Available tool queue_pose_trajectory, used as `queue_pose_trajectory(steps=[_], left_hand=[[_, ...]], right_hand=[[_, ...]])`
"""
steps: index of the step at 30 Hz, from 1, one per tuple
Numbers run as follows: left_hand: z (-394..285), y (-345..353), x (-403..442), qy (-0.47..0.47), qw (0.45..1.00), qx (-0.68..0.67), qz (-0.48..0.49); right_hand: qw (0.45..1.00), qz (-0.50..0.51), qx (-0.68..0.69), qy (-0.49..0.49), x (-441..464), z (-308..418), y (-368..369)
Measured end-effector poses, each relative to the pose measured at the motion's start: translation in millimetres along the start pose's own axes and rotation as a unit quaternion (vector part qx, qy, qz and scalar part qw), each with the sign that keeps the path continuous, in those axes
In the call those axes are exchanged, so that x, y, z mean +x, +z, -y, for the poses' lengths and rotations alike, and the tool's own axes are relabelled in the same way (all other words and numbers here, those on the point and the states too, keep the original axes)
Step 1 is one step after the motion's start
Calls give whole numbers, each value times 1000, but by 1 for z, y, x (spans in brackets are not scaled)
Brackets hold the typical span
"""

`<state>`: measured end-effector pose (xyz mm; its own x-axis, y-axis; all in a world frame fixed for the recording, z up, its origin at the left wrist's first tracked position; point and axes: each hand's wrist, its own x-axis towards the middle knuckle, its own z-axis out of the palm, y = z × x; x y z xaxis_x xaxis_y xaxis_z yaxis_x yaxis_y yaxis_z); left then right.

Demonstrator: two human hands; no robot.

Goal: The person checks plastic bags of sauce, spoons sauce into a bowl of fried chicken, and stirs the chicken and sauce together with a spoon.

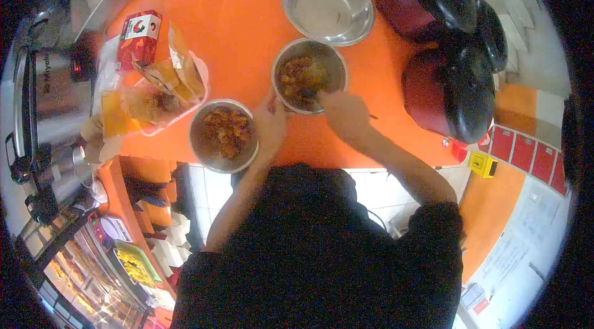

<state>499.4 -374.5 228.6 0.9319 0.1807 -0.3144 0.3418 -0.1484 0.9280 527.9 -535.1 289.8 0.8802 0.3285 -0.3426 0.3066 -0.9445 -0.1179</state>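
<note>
A round metal bowl [301, 72] with brown food in it stands near the middle of the orange counter. My left hand [270, 120] is at this bowl's lower left rim, its fingers closed on the edge. Over the bowl's lower right rim is my right hand [344, 112], closed round something too hidden to name; a thin dark tip sticks out to its right. Left of my left forearm, a second metal bowl [224, 135] holds reddish-brown food pieces.
Behind the bowls stands a large metal basin [328, 5]. Dark red pots with black lids [471, 94] line the right side. At the left, a plastic tub [202, 84] holds packets beside a red box [140, 40]. A yellow box [482, 165] is by the right wall.
</note>
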Motion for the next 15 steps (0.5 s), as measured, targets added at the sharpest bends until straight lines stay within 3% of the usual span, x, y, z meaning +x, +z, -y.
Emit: queue_pose_trajectory(steps=[3,9,12,15], left_hand=[[7,1,1,32,999,2,-13],[14,2,5,25,998,-64,10],[28,0,8,46,998,-41,33],[18,0,6,5,998,-51,33]], right_hand=[[999,34,-37,-3,13,6,25],[987,-91,-62,117,32,5,-26],[989,-58,-46,129,49,-13,-24],[983,-167,-70,-1,77,-32,26]])
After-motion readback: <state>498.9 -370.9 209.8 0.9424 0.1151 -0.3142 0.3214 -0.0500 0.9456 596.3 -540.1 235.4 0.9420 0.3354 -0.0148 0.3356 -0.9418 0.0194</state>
